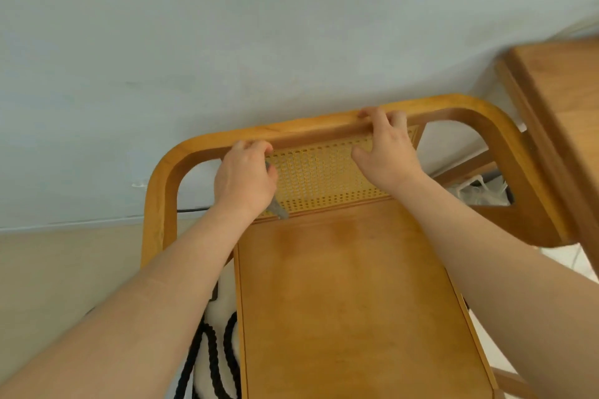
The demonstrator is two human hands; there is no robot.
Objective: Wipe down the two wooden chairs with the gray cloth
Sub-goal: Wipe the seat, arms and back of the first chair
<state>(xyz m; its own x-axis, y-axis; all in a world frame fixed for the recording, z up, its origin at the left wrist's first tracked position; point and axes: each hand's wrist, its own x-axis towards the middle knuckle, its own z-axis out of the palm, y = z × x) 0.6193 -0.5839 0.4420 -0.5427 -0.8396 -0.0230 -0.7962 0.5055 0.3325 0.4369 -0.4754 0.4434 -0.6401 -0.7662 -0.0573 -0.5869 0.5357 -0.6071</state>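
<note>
1. Ahead, a pale blue-grey wall (227, 26) met a beige floor (64, 269). A black-and-white rug (220, 350) lay beside the chair, and a wooden table (567, 107) stood at the right.
2. The wooden chair (350, 301) stood with its backrest toward the wall, its seat running lengthwise toward the person.
3. The left hand (244, 178) curled its fingers round the gray cloth (278, 209) against the cane panel (324, 172). The right hand (385, 149) hooked its fingers over the top rail (308, 129).
</note>
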